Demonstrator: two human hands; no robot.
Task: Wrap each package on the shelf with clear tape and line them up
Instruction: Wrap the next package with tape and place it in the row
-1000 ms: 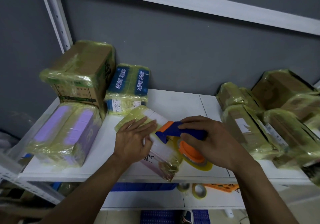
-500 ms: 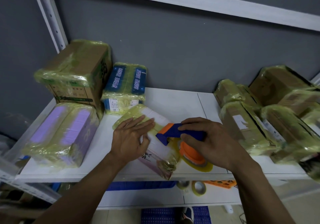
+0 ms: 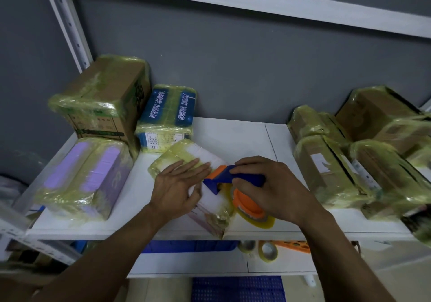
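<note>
Left hand [image 3: 177, 185] atop package [image 3: 180, 154]; right hand [image 3: 276, 190] grips dispenser [image 3: 248, 204]

White shelf [image 3: 245, 136]; purple package [image 3: 93, 175] under yellowish tape; blue-and-orange tape dispenser [image 3: 235, 185]; grey wall [image 3: 233, 68].

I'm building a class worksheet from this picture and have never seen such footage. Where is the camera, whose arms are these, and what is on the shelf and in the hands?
There is no machine: a person works with bare hands, and a wide-angle camera worn on the head looks forward and down, so the arms enter from below. The left hand lies flat on a white package on the white shelf. The right hand grips a blue and orange tape dispenser, its clear tape roll beside that package. Tape-wrapped packages stand around: a purple package, a brown carton and a blue box on the left, more brown packages on the right.
</note>
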